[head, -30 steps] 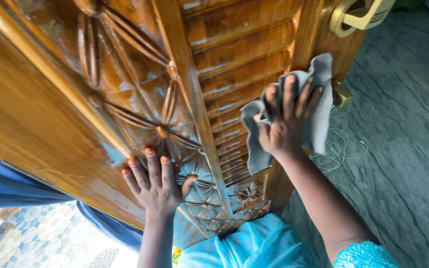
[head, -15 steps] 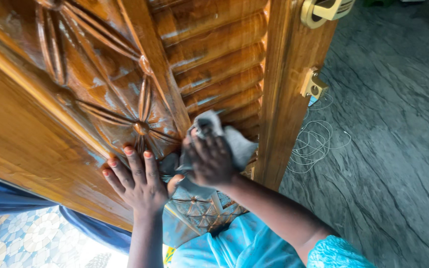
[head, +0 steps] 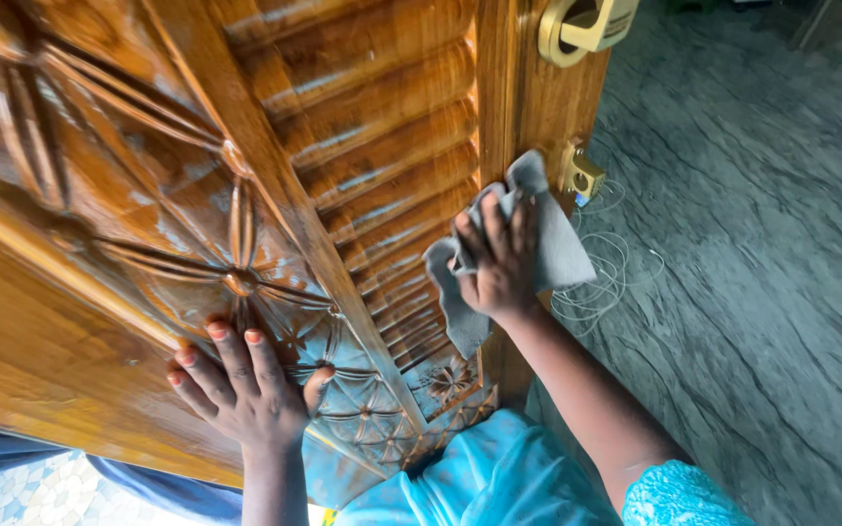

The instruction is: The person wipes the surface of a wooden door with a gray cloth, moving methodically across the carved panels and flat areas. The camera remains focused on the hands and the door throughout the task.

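Right hand [head: 499, 268] presses grey cloth [head: 557, 253], seemingly against carved door [head: 363, 127].

grey veined stone floor [head: 782, 292], white wire coil [head: 601, 278] lying on it; daylight.

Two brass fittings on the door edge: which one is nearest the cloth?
The small brass latch, right beside the grey cloth held by the right hand. The larger brass handle sits higher, at the frame's top.
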